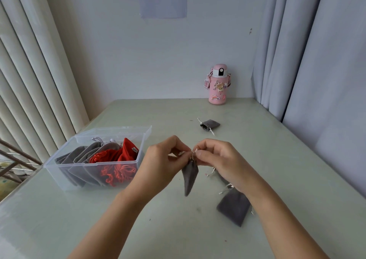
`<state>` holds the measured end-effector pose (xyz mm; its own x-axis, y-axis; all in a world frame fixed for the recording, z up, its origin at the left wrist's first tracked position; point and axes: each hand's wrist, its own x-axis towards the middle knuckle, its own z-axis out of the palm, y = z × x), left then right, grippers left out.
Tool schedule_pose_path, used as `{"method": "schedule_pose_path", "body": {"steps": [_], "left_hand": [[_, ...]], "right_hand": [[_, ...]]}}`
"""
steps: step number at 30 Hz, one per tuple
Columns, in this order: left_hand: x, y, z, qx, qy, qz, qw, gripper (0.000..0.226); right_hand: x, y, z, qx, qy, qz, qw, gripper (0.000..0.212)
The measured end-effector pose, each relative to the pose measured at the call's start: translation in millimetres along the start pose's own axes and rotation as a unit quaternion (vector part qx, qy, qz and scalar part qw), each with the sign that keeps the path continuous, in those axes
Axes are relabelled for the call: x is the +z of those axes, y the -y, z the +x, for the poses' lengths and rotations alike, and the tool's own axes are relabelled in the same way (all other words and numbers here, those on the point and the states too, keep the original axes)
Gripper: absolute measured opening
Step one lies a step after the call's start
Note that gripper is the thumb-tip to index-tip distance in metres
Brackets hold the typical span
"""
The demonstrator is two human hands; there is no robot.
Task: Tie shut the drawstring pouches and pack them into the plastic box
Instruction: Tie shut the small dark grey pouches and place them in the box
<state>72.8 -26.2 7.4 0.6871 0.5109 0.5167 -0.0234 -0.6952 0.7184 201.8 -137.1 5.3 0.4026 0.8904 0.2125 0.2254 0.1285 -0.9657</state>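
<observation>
A small grey drawstring pouch hangs above the table between my hands. My left hand and my right hand each pinch its silver drawstring at the pouch's gathered top. Another grey pouch lies flat on the table under my right wrist, and a third grey pouch lies farther back. The clear plastic box stands at the left with its lid open behind it. It holds several grey pouches and some red ones.
A pink bottle with stickers stands at the back of the pale green table, against the wall. Curtains hang along the right side and vertical blinds along the left. The table's left edge runs just beside the box.
</observation>
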Motion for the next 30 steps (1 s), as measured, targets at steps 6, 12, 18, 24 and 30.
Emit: {"method": "schedule_pose_path", "body": {"steps": [6, 12, 18, 24, 30], "left_hand": [[-5.9, -2.1, 1.2, 0.052, -0.007, -0.038, 0.998, 0.026], [-5.9, -1.2, -0.2, 0.063, -0.007, -0.076, 0.995, 0.011], [-3.9, -2.8, 1.2, 0.026, -0.021, -0.168, 0.985, 0.003], [-2.1, -3.0, 1.3, 0.026, -0.005, -0.201, 0.979, 0.004], [-4.0, -5.2, 2.1, 0.017, 0.017, -0.217, 0.976, 0.017]], "right_hand": [[-0.8, 7.8, -3.5, 0.012, 0.038, 0.205, 0.978, 0.005], [3.6, 12.4, -4.5, -0.015, -0.023, 0.146, 0.989, 0.010], [5.3, 14.2, -5.0, -0.039, -0.046, 0.149, 0.987, 0.008], [6.3, 16.1, -5.2, -0.047, -0.068, 0.127, 0.988, 0.012], [1.7, 19.4, -9.0, -0.046, -0.045, 0.106, 0.992, 0.010]]}}
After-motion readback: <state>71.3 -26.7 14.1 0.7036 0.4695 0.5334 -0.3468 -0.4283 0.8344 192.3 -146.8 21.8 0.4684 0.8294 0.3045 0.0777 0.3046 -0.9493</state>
